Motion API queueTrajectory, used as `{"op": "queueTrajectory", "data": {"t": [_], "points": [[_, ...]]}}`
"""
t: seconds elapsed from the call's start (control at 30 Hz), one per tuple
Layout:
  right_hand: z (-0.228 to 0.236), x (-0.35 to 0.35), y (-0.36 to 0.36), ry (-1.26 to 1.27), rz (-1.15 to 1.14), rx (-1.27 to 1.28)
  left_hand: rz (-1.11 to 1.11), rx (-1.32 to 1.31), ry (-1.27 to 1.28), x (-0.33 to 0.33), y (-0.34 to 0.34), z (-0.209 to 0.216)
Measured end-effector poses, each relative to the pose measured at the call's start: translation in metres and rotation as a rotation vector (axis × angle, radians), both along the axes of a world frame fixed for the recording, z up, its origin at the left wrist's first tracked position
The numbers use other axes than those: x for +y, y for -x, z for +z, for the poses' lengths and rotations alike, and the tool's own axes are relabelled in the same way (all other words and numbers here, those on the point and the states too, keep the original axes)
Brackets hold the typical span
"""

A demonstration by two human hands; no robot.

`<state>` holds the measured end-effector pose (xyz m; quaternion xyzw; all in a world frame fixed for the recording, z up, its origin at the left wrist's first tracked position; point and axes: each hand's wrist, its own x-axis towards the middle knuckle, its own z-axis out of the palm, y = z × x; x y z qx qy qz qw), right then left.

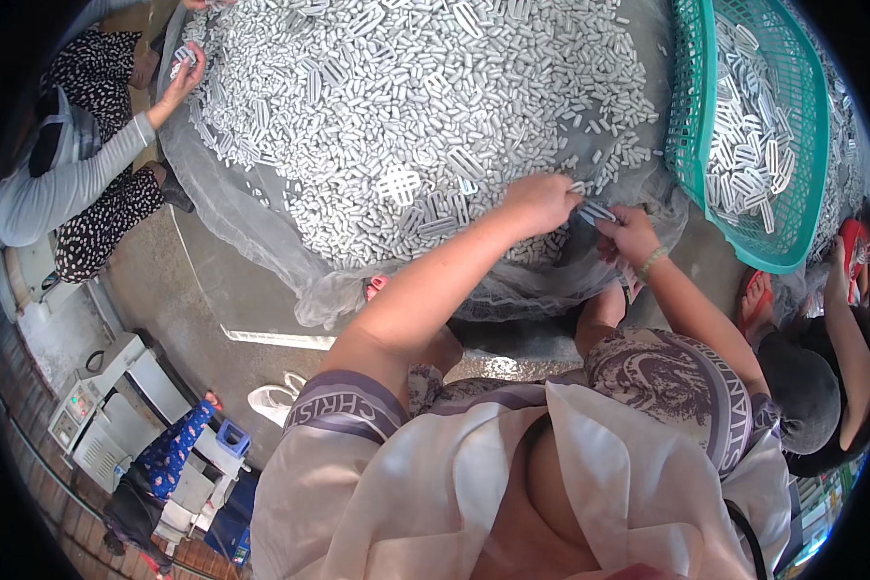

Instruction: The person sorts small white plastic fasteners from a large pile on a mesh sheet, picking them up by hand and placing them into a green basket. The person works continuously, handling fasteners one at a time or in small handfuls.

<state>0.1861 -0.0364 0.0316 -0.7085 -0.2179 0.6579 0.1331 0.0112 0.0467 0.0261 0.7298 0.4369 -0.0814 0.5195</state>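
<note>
My left hand (pixel 541 205) is closed in a pinch at the near right edge of a large heap of small silver-grey pellets (pixel 435 106). A small pale piece shows at its fingertips. Close by on the right, my right hand (pixel 632 238), with a beaded bracelet on the wrist, grips a grey slotted metal piece (pixel 594 211) that points toward the left hand. Whether the two hands touch the same piece I cannot tell. Similar slotted pieces (pixel 466 162) and a white lattice-shaped piece (pixel 397 185) lie on the heap.
Translucent sheeting (pixel 251 222) lies under the heap. A green plastic basket (pixel 681 126) holding many slotted pieces stands at the right. At the left a co-worker's hand (pixel 191 66) holds several pieces; another person crouches at the right. Machines (pixel 116 406) stand at the lower left.
</note>
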Motion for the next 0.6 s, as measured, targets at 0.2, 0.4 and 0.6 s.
{"op": "queueTrajectory", "data": {"t": [0.2,0.4,0.6], "points": [[-0.008,0.003,0.013,0.024,0.135,-0.099,-0.107,0.108,-0.167,-0.025,-0.008,-0.012],[-0.02,-0.003,0.014,-0.087,0.225,-0.331,-0.063,0.186,-0.116,-0.025,-0.02,-0.007],[-0.006,-0.001,0.005,-0.237,0.391,-0.379,0.03,0.231,-0.062,-0.009,-0.018,-0.007]]}}
